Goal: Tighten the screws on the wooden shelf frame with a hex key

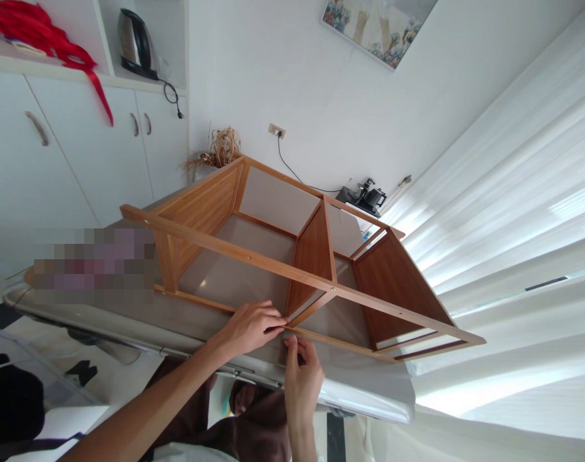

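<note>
A wooden shelf frame (249, 258) with side panels and a middle divider (313, 250) lies on the grey tabletop (215, 253). My left hand (251, 327) reaches to the near lower rail (335, 340), its fingers drawn together where the divider's post meets that rail. Just below and to the right, my right hand (305, 372) is closed in a pinch, thumb and forefinger at the same joint. Whatever is between the fingertips of either hand is too small or hidden to make out. A screw head (333, 289) shows on the upper rail.
A blurred-out patch (95, 263) covers something at the table's left end. Behind stand dried plants (222, 146) and a black appliance (367, 196) with a cord. White cabinets (81, 135) hold a kettle (136, 42) and red ribbon (47, 32). White curtains (528, 224) hang at right.
</note>
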The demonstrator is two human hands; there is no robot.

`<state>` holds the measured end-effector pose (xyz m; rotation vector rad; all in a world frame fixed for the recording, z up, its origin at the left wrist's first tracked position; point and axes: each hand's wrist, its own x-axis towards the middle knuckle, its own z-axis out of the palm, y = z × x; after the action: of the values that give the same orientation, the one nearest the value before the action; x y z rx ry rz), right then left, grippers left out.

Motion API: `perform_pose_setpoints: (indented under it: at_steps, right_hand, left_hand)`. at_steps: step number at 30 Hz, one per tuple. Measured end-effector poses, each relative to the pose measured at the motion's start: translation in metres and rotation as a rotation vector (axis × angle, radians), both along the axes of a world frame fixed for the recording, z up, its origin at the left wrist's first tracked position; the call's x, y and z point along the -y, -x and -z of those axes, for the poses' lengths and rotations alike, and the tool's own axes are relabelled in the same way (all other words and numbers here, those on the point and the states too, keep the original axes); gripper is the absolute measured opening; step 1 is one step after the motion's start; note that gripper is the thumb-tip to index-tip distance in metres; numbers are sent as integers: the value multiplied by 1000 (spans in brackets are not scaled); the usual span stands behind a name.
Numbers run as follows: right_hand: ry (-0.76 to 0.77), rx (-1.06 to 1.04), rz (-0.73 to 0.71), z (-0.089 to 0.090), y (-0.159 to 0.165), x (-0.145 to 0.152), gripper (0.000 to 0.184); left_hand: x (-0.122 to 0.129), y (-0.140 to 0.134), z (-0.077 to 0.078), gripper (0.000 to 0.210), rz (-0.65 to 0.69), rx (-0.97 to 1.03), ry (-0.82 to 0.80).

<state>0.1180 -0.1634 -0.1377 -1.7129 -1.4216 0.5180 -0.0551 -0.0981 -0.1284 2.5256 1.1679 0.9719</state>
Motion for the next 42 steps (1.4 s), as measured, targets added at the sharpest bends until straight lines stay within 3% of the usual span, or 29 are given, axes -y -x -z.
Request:
perform_pose_setpoints:
  at_steps: [4, 7, 16, 25, 34, 37, 42]
  right_hand:
    - [67, -113, -23, -5, -5, -3, 39]
    - [32, -128, -37, -4, -8, -2, 39]
    - [-192, 127, -43, 19, -5, 3, 36]
    - [-266, 277, -71, 16, -3, 0, 35]
    - [-352, 580, -149, 16, 3, 4, 32]
    - [-325, 510, -117, 14, 7, 3, 35]
    - [-158, 150, 5, 6, 8, -1, 34]
  left_hand:
    - [0, 0, -1, 21, 9, -19, 15]
    - [-1, 0, 0, 21, 15, -15, 8]
    - [-1, -1, 4, 20, 7, 8, -32]
    - [-1, -1, 3, 20, 1, 29, -43]
    - [-1, -2, 4, 23, 6, 30, -11]
    - [-1, -1, 4, 24, 10, 28, -14]
    - [-1, -1, 3, 22, -3, 27, -11]
